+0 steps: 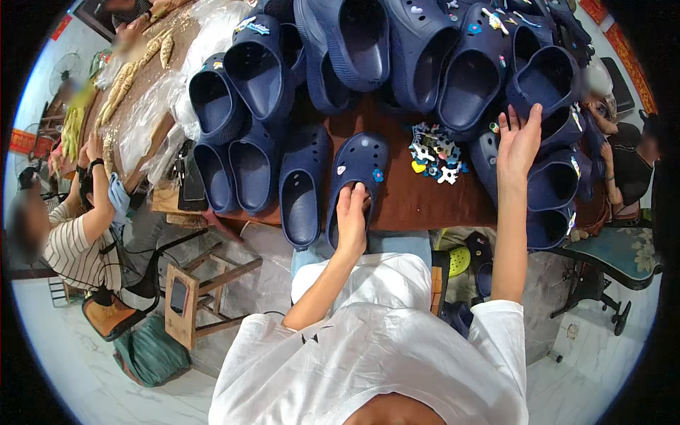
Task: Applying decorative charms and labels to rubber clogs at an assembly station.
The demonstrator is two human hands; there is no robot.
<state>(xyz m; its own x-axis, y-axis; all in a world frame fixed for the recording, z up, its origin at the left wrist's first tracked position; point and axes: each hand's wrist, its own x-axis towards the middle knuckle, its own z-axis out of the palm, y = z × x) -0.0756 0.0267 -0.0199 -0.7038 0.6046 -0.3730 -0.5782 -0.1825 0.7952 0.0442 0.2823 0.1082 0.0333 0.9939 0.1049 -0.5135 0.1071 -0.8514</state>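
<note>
In front of me on the brown tabletop, a navy clog [365, 152] points away, with a small pale charm and a blue flower charm on its upper. My left hand [349, 216] grips it at the foot opening, the fingers close together. Just left of it lies another navy clog [301, 184] with no charm that I can see. To the right, my right hand [518, 145] is raised palm up with fingers apart, beside a stacked navy clog [544, 78]. Between the hands sits a pile of small colourful charms [435, 152].
Rows of navy clogs [361, 42] crowd the table's far side and both flanks. At left stand a wooden stool [205, 290] with a phone on it and a seated person in a striped shirt [78, 234]. Right holds an office chair [616, 255] and another person [627, 163].
</note>
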